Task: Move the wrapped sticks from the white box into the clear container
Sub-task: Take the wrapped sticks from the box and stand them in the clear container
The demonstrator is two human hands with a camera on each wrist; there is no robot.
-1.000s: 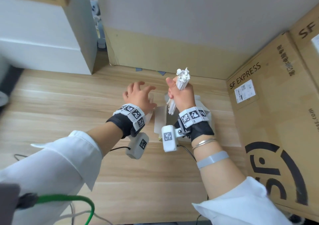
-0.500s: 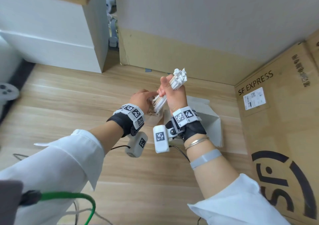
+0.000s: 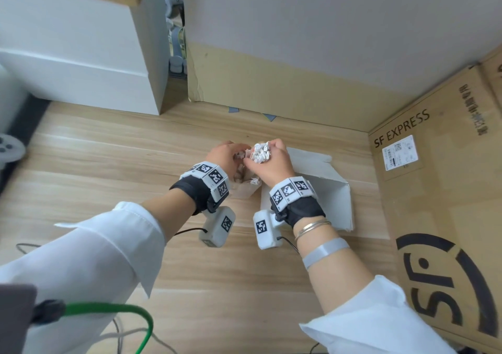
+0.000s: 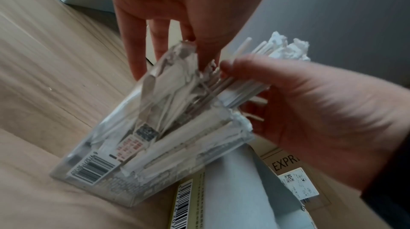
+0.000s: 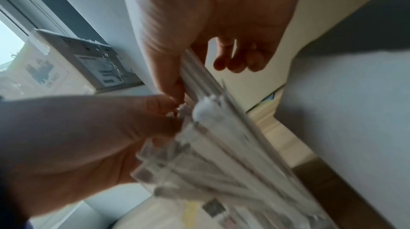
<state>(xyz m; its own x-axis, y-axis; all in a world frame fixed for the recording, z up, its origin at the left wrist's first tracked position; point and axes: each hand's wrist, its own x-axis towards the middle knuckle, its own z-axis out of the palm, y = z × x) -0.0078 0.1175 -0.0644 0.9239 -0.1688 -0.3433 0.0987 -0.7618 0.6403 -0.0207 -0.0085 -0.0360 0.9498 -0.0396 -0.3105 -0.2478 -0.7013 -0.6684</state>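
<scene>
A bundle of white paper-wrapped sticks (image 3: 259,153) is gripped in my right hand (image 3: 270,163). In the left wrist view the bundle (image 4: 241,83) slants down into the mouth of the clear container (image 4: 155,136), which stands tilted on the wooden table and holds several sticks. My left hand (image 3: 229,155) pinches the container's top rim between thumb and fingers (image 4: 162,43). The right wrist view shows my right hand (image 5: 206,78) around the sticks (image 5: 221,136), with the left hand (image 5: 88,136) beside them. The white box (image 3: 328,188) lies open just right of my hands.
A large SF Express carton (image 3: 440,190) fills the right side. A cardboard panel (image 3: 271,90) stands behind, and a white cabinet (image 3: 81,55) is at the back left. A green cable (image 3: 114,310) crosses near my left sleeve.
My right hand has brought the raised bundle down and left into the container's mouth. My left hand has closed onto the container's rim.
</scene>
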